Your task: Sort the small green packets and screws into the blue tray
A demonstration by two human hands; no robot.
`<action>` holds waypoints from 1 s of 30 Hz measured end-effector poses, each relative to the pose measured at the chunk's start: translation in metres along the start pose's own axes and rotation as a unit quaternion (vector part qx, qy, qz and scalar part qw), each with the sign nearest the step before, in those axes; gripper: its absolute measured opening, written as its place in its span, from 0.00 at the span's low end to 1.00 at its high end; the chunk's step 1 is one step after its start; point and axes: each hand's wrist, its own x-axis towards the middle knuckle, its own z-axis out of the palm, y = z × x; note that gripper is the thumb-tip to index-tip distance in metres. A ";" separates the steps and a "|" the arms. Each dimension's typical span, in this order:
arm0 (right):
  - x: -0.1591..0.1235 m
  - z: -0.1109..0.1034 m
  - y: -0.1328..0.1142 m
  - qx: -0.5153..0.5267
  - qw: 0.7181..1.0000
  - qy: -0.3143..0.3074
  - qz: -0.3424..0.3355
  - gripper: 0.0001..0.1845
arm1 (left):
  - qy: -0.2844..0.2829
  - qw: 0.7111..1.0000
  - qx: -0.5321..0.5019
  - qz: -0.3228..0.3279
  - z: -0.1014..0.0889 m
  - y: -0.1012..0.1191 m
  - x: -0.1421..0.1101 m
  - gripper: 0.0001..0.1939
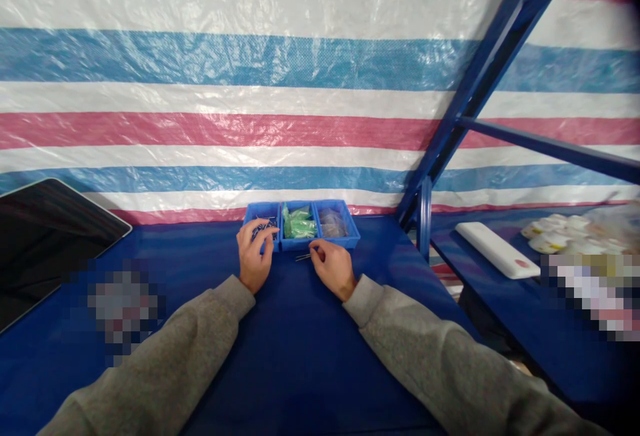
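Observation:
My left hand (pixel 255 251) rests at the front of the left blue bin (pixel 261 212), fingers curled with the tips pinched over small dark metal parts (pixel 267 225) at the bin's edge. My right hand (pixel 331 265) lies on the blue table (pixel 280 349) just in front of the middle bin (pixel 299 244), fingers closed on a thin metal piece (pixel 303 257) that sticks out to the left. The middle bin holds green packets (pixel 300 223). The right bin (pixel 352 226) holds clear bags (pixel 333 223). Both arms wear grey sleeves.
A dark tablet (pixel 45 236) lies at the left. A blue metal frame post (pixel 425 213) stands right of the bins. On the neighbouring table lie a white flat device (pixel 497 249) and several white round pieces (pixel 560 231). A striped tarp (pixel 250 76) hangs behind.

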 end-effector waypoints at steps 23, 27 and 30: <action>-0.003 0.000 -0.003 -0.072 0.991 -0.076 -0.082 0.08 | -0.195 0.974 -0.084 0.084 0.009 0.002 -0.010 0.10; -0.003 0.000 -0.004 -0.019 0.995 -0.051 -0.086 0.10 | -0.206 0.971 -0.073 0.094 0.012 -0.001 -0.012 0.10; -0.004 0.000 -0.004 -0.003 0.996 -0.041 -0.085 0.12 | -0.207 0.972 -0.066 0.095 0.012 -0.002 -0.012 0.10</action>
